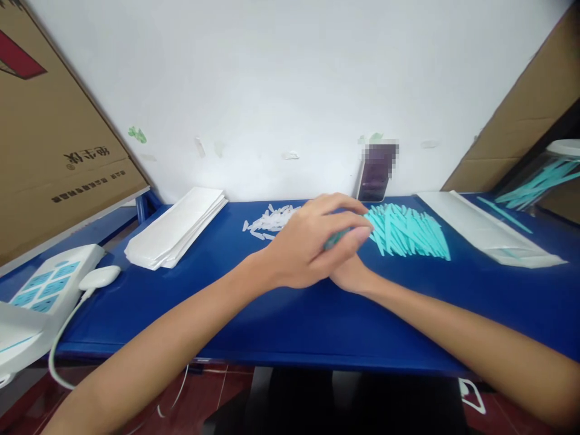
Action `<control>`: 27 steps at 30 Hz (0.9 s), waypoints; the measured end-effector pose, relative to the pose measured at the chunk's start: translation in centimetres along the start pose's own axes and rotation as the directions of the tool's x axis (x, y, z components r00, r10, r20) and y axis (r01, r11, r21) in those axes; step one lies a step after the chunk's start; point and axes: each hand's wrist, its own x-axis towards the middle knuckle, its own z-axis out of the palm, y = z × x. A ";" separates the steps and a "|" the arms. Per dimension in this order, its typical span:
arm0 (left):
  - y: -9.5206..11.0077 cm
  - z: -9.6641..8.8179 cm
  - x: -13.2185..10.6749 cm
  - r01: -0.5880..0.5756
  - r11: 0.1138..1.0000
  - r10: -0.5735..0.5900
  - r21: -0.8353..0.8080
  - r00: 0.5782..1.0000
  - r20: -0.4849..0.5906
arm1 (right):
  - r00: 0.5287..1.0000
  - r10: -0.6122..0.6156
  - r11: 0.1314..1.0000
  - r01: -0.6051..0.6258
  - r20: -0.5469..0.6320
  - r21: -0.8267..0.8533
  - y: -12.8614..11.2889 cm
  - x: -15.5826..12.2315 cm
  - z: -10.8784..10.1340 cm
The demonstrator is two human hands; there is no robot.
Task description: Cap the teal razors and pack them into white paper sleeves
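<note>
My left hand (312, 241) crosses in front of my right hand (351, 275) above the middle of the blue table. Its fingers are curled, thumb close to the fingertips, with a bit of a teal stick (334, 238) showing between them. Most of my right hand is hidden behind the left one, so its fingers cannot be seen. Just right of the fingertips lies a pile of thin teal sticks (408, 232) with greyish far ends. Behind my left wrist is a heap of small translucent white pieces (267, 222), partly covered by the hand.
White paper sleeves (176, 226) are stacked at left; another white sleeve (489, 232) lies at right. A phone (377, 172) leans against the wall. A clear tub of teal sticks (544, 181) stands far right. A power strip (54, 290) with a white cable is at left.
</note>
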 end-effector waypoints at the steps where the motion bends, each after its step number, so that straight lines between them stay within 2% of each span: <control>1: 0.1 0.5 0.7 0.012 1.000 -0.013 0.023 0.998 0.053 | 0.999 0.000 1.000 0.000 -0.051 0.001 0.2 -0.1 0.0; 4: -0.1 1.6 1.7 0.073 0.994 -0.086 0.078 0.982 0.166 | 0.991 0.018 1.000 -0.015 -0.133 0.020 0.9 -0.3 0.0; 6: -0.2 1.6 2.0 0.098 0.991 -0.112 0.088 0.979 0.168 | 0.989 0.043 0.998 -0.035 -0.140 0.059 1.0 -0.1 -0.2; 10: -0.9 -0.5 1.3 0.156 0.984 -0.159 0.086 0.987 0.026 | 0.988 0.130 0.968 -0.107 -0.089 0.226 1.0 0.1 -0.8; 12: -2.3 -2.5 -0.1 0.272 0.946 -0.264 0.174 0.962 -0.068 | 0.985 0.168 0.953 -0.154 -0.033 0.263 1.1 0.0 -1.0; 13: -3.3 -3.7 -1.2 0.344 0.899 -0.329 0.270 0.939 -0.098 | 0.984 0.180 0.950 -0.171 -0.008 0.263 1.2 -0.1 -1.1; 14: -4.5 -5.1 -2.5 0.416 0.814 -0.417 0.405 0.904 -0.092 | 0.982 0.190 0.949 -0.187 0.016 0.255 1.3 -0.2 -1.1; 15: -5.8 -6.6 -4.0 0.483 0.682 -0.523 0.550 0.847 -0.094 | 0.980 0.196 0.949 -0.199 0.037 0.245 1.3 -0.3 -1.1; 16: -7.1 -8.2 -5.6 0.537 0.525 -0.642 0.661 0.759 -0.107 | 0.978 0.200 0.950 -0.207 0.055 0.233 1.3 -0.4 -1.1; 18: -9.5 -11.4 -8.7 0.640 0.188 -0.824 0.745 0.516 -0.235 | 0.977 0.197 0.958 -0.209 0.083 0.196 1.2 -0.4 -0.9; 19: -10.5 -12.9 -10.1 0.668 0.055 -0.867 0.742 0.400 -0.296 | 0.979 0.189 0.964 -0.201 0.082 0.173 1.1 -0.4 -0.9; 21: -11.9 -15.0 -12.5 0.687 -0.104 -0.901 0.719 0.240 -0.361 | 0.983 0.170 0.976 -0.177 0.062 0.123 0.7 -0.4 -0.9; 22: -12.4 -15.5 -13.3 0.692 -0.147 -0.919 0.707 0.169 -0.356 | 0.986 0.160 0.981 -0.165 0.053 0.098 0.6 -0.4 -0.9; 23: -12.7 -15.9 -14.0 0.697 -0.165 -0.929 0.697 0.127 -0.347 | 0.988 0.150 0.985 -0.153 0.042 0.078 0.6 -0.5 -0.9; 24: -12.9 -15.9 -14.5 0.704 -0.165 -0.934 0.690 0.114 -0.340 | 0.990 0.138 0.988 -0.139 0.029 0.067 0.6 -0.6 -0.9; 27: -13.2 -15.7 -15.2 0.740 -0.155 -0.922 0.655 0.130 -0.365 | 0.994 0.105 0.987 -0.102 -0.017 0.125 0.9 -1.2 -1.0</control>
